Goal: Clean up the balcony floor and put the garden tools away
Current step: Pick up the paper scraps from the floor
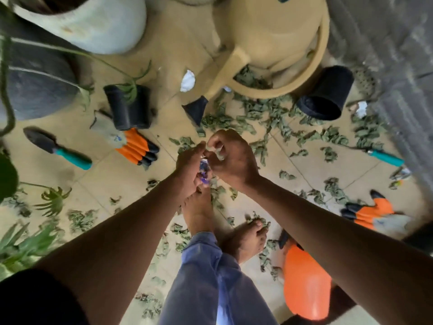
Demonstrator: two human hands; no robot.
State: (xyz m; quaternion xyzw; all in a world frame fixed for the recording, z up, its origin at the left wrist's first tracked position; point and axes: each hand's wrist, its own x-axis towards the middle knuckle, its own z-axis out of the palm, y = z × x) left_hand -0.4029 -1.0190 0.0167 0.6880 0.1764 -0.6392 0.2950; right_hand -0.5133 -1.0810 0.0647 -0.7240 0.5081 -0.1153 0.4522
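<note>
Both my hands meet above the tiled balcony floor (70,184). My left hand (191,166) grips a small blue and purple wrapper (204,171). My right hand (232,156) is curled and pinches dry green leaf scraps (220,153). Several dry leaves (269,118) litter the tiles. A trowel (57,147) with a teal handle lies at the left. A second teal-handled tool (385,157) lies at the right. One orange and grey glove (131,143) lies left of my hands, another glove (375,214) at the right.
A tan watering can (269,50) stands ahead, with black plastic pots (130,107) (325,92) and white paper scraps (187,80) around it. Large planters (93,22) and plant leaves fill the left side. An orange object (307,285) lies by my bare feet (243,242).
</note>
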